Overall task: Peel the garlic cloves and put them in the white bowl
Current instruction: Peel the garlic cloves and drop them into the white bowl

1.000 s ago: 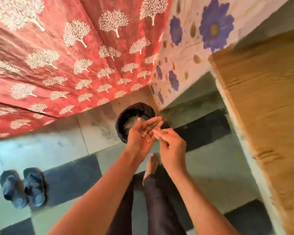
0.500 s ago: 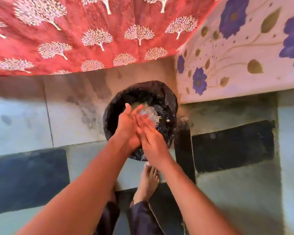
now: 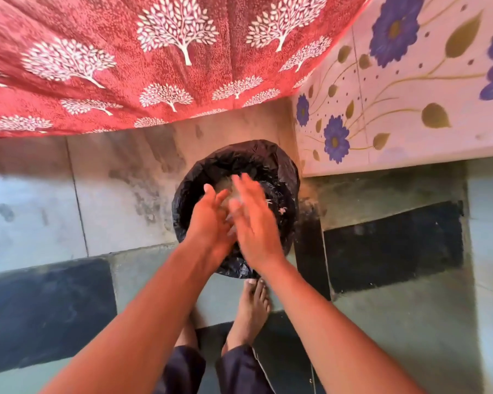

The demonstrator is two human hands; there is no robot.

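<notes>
A bin lined with a black plastic bag (image 3: 279, 166) stands on the floor against the wall. Pale garlic skins (image 3: 281, 209) lie inside it. Both my hands hover over its mouth. My left hand (image 3: 211, 217) has its fingers straight and holds nothing. My right hand (image 3: 254, 217) is blurred with motion, fingers straight, its palm brushing against the left palm. No garlic clove and no white bowl are in view.
A red cloth with white tree prints (image 3: 154, 61) hangs above the bin. A wall with blue painted flowers (image 3: 410, 81) rises on the right. My bare foot (image 3: 252, 308) stands on the grey and dark tiled floor (image 3: 382, 245) just below the bin.
I have come closer to the bin. My hands went from picking at something in the left palm to sliding flat against each other over the bin's mouth.
</notes>
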